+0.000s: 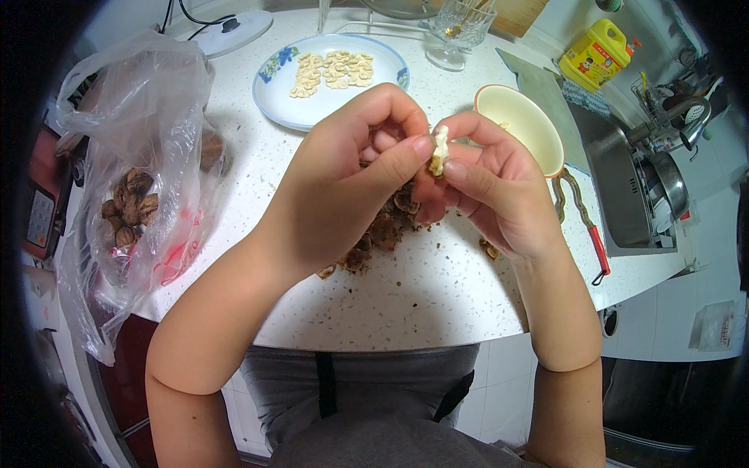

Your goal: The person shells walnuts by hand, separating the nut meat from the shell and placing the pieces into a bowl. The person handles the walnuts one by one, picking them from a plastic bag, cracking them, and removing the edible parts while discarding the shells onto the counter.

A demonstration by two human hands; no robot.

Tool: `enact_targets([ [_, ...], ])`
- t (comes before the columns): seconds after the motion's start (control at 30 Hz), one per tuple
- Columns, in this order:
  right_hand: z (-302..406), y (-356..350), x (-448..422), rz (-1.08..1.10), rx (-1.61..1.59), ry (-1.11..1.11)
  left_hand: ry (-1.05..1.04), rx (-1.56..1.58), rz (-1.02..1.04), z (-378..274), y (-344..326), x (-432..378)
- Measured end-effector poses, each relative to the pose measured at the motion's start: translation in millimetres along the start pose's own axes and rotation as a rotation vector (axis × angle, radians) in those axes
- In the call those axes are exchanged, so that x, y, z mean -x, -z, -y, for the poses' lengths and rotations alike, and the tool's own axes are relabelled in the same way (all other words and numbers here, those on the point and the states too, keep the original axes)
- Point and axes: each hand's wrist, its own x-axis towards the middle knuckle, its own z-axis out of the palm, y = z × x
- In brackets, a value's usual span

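Observation:
Between the fingertips of both hands is a piece of walnut kernel [439, 151], pale above and brown at its lower end. My left hand [351, 169] pinches it from the left with thumb and bent fingers. From the right, my right hand [491, 175] holds it between thumb and forefinger. Cracked walnut shells [383, 231] lie on the counter below, partly hidden by my left hand. Beyond the hands, peeled pale kernels [336, 70] rest on a blue-rimmed oval plate [278, 111]. A cream bowl [529, 126] with an orange rim stands beside my right hand, holding small bits.
At left, a clear plastic bag [146, 117] contains whole walnuts [131, 202]. A red-handled metal nutcracker [585, 216] lies near the sink [614, 175]. A cut-glass goblet [459, 35], a white lid [234, 35] and a yellow jug [597, 55] stand at the back.

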Motion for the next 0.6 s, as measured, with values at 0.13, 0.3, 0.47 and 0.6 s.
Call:
enact_targets([
  [0.13,1.6,-3.3,2.0,-0.065,0.203,0.041,-0.019,-0.08,-0.027,-1.4,-0.8,1.1],
  [0.3,1.3,-3.8,2.4,-0.096,0.199,0.043,-0.026,-0.073,-0.039,0.6,-1.3,1.7],
  [0.47,4.7,-6.8,2.7,-0.04,0.195,0.063,-0.065,-0.183,-0.075,0.5,-1.3,2.4],
  [0.6,2.7,-5.6,2.3,-0.028,0.182,0.071,-0.094,-0.171,-0.07,4.6,-0.5,2.3],
])
